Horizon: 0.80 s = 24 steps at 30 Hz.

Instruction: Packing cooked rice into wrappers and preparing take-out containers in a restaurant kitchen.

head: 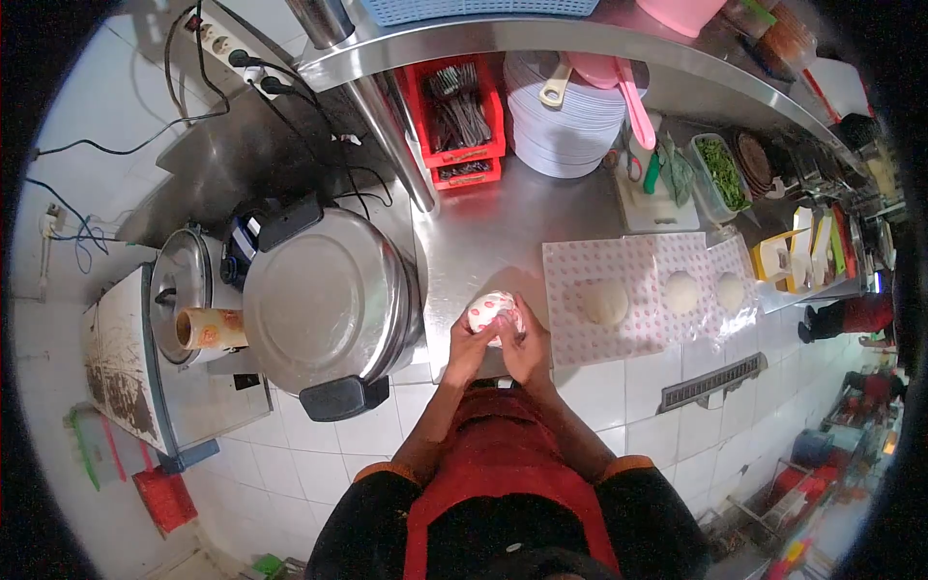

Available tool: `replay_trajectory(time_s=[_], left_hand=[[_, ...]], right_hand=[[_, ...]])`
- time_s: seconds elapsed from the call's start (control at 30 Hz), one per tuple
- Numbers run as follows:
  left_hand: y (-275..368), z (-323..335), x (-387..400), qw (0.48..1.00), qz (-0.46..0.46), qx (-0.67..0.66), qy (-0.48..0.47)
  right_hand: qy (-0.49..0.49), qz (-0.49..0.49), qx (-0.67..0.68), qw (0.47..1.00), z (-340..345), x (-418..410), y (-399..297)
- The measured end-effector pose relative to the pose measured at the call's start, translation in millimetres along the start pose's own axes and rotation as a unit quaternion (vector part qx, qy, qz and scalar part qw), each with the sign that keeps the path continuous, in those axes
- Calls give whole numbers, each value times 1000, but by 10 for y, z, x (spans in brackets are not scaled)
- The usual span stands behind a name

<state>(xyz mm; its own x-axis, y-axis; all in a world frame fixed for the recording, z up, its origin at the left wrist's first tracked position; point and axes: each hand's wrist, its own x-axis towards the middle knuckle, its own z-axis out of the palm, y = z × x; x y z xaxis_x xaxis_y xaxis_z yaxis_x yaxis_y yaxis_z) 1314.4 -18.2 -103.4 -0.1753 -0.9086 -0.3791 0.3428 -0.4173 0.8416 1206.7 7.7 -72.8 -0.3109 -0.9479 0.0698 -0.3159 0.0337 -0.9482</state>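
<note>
A round bundle (pixel 481 312) in white paper with red prints sits between my two hands, just above the steel counter's front part. My left hand (pixel 467 349) grips its left and lower side. On the right side, my right hand (pixel 528 346) presses the gathered paper with its fingers. What the paper encloses is hidden. To the right lie overlapping sheets of the same printed wrapping paper (pixel 569 279). Three round pale mounds rest on them, seemingly rice: a larger near mound (pixel 606 301), a middle mound (pixel 681 292) and a far mound (pixel 730 291).
A large steel pot (pixel 319 297) with black handles stands at left. Behind are a red cutlery rack (pixel 495 138), stacked white plates (pixel 562 148) and a cutting board (pixel 663 217). A tub of chopped greens (pixel 723 174) and yellow boxes (pixel 772 257) stand right. A steel shelf (pixel 507 40) overhangs.
</note>
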Motion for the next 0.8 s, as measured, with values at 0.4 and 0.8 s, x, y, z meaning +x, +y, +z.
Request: replay_trajectory(time_s=[0.4, 0.8], left_hand=[[-74, -48, 58, 995, -42, -84, -12], [16, -230, 691, 843, 102, 499, 175]], right_hand=[[17, 164, 331, 929, 299, -75, 632], [-49, -96, -337, 935, -799, -574, 746]])
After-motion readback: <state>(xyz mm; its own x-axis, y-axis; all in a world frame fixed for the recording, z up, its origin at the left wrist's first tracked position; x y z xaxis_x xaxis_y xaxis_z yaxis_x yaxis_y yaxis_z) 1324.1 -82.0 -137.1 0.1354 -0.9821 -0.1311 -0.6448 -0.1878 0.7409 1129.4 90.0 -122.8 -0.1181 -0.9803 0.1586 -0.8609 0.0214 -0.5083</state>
